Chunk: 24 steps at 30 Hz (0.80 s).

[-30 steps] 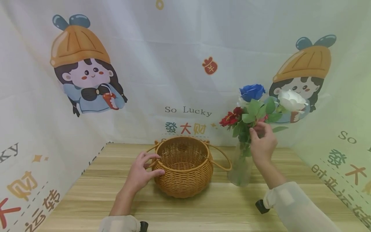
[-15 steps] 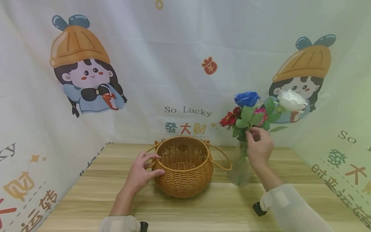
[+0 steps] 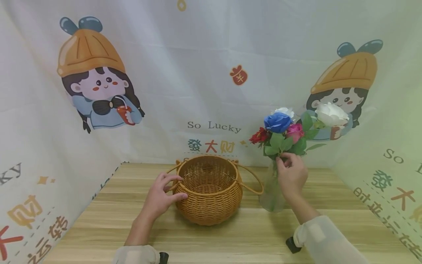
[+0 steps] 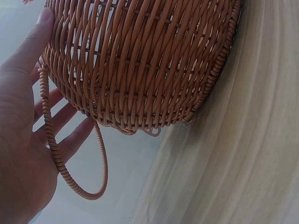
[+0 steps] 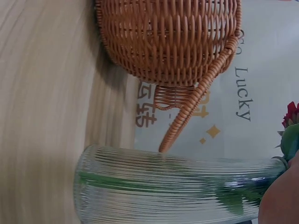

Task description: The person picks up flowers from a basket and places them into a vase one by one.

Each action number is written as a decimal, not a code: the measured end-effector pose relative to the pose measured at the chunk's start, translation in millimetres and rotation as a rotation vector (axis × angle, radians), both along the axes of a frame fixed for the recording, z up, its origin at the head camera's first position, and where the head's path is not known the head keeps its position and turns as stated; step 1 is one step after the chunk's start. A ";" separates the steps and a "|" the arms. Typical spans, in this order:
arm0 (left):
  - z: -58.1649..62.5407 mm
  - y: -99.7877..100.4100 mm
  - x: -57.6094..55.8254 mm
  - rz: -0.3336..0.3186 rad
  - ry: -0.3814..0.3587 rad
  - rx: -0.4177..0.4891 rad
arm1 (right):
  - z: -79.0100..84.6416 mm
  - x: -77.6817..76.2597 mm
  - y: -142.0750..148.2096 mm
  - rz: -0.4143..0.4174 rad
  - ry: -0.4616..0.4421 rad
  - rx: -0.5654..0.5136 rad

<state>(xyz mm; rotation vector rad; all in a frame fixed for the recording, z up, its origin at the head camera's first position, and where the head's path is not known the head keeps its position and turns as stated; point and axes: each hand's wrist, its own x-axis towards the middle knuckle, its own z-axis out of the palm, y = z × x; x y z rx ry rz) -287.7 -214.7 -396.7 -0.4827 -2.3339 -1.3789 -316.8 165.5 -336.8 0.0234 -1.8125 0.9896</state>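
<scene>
My left hand (image 3: 161,194) holds the near left side of the brown wicker basket (image 3: 207,207), thumb on its outer wall. In the left wrist view, its other fingers spread behind a hanging handle (image 4: 65,175). At the right stands a ribbed clear glass vase (image 3: 272,190) with green stems inside. My right hand (image 3: 292,176) is at the vase mouth, thumb and fingers pinching the stem under a blue rose (image 3: 278,122). Around it are a pink rose (image 3: 295,132), a red flower (image 3: 259,135) and white roses (image 3: 331,114). The pinched stem itself is mostly hidden.
Both stand on a wood-grain table (image 3: 230,242), the basket's right handle (image 3: 254,179) reaching close to the vase. A printed white cloth (image 3: 184,80) hangs behind and along the sides.
My right hand has come down and slightly left, lowering the blue rose among the other flowers. The pink rose and a white one behind show more now. My left hand and the basket stay put.
</scene>
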 end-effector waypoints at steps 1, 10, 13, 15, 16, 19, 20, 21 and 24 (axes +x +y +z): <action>0.0 0.0 0.1 -0.002 0.001 0.001 | -1.4 0.4 0.1 0.004 -0.001 -0.004; 0.3 -0.3 0.6 0.003 0.003 -0.006 | -10.3 4.4 1.4 0.033 -0.006 -0.049; 0.2 -0.9 0.2 0.003 0.005 -0.008 | -12.1 5.6 1.7 0.051 0.005 -0.062; -0.2 -1.5 0.1 0.003 0.004 -0.009 | -13.4 6.8 1.9 0.064 0.013 -0.065; -0.4 -1.8 0.1 0.005 0.005 -0.010 | -14.2 7.6 2.0 0.070 0.015 -0.065; -0.6 -2.2 -0.4 0.007 0.006 -0.013 | -16.5 10.4 3.3 0.092 0.016 -0.055; -0.8 -2.3 -0.7 0.008 0.008 -0.013 | -17.3 11.8 3.9 0.106 0.016 -0.054; -0.6 -2.4 -0.7 0.009 0.010 -0.013 | -18.5 13.1 4.8 0.116 0.010 -0.051; -0.5 -2.4 -1.3 0.012 0.022 -0.013 | -22.2 17.0 8.4 0.156 -0.012 -0.046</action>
